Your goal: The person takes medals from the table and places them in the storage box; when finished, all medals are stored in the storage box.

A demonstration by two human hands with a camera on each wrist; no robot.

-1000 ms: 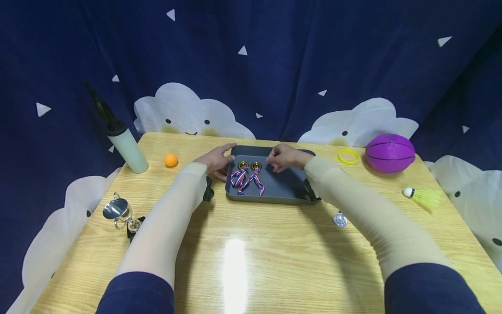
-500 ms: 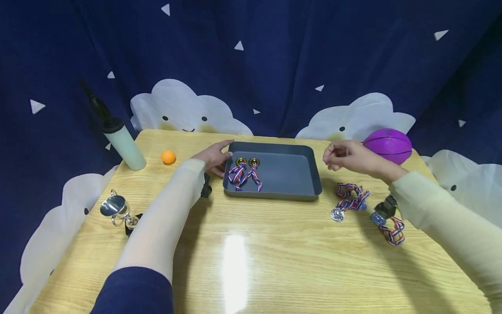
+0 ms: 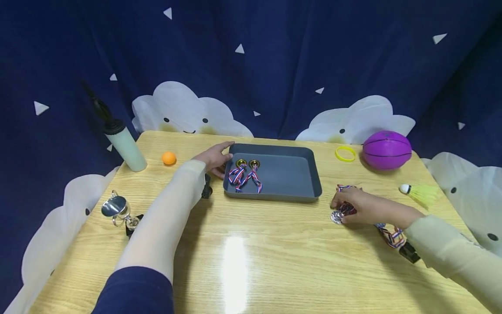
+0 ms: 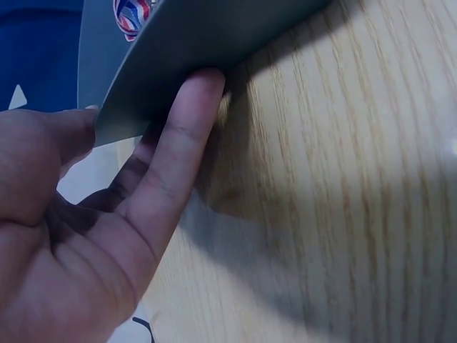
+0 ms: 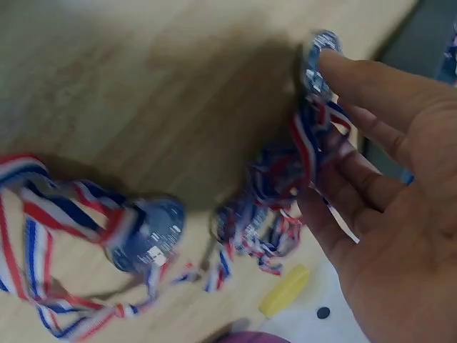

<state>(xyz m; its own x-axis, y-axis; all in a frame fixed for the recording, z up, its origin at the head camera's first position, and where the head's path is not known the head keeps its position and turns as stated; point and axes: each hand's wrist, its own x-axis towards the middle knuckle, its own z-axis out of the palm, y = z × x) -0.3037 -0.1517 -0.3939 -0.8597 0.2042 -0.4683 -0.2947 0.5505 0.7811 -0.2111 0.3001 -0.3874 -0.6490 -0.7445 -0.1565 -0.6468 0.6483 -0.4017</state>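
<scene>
My left hand (image 3: 211,159) holds the dark grey tray (image 3: 274,196) by its left end. In the left wrist view, the thumb reaches the rim while the other fingers lie against the outer wall. Two gold medals (image 3: 254,164) with striped ribbons lie inside the tray's left part. To the right of the tray, my right hand (image 3: 358,207) pinches a silver medal (image 5: 319,64), thumb on its face and fingers behind its red, white and blue ribbon (image 5: 305,139). Another silver medal (image 5: 150,232) lies beside it, and a further ribboned medal (image 5: 246,218) shows past the fingers.
At the back right are a yellow wristband (image 3: 345,153), a purple ball (image 3: 387,150) and a yellow shuttlecock (image 3: 421,193). An orange ball (image 3: 169,158), a hand pump (image 3: 127,148) and a silver trophy cup (image 3: 117,207) stand to the left.
My right hand has left the space over the tray, swung right and come down on the silver medal. The left hand stays at the tray's left end.
</scene>
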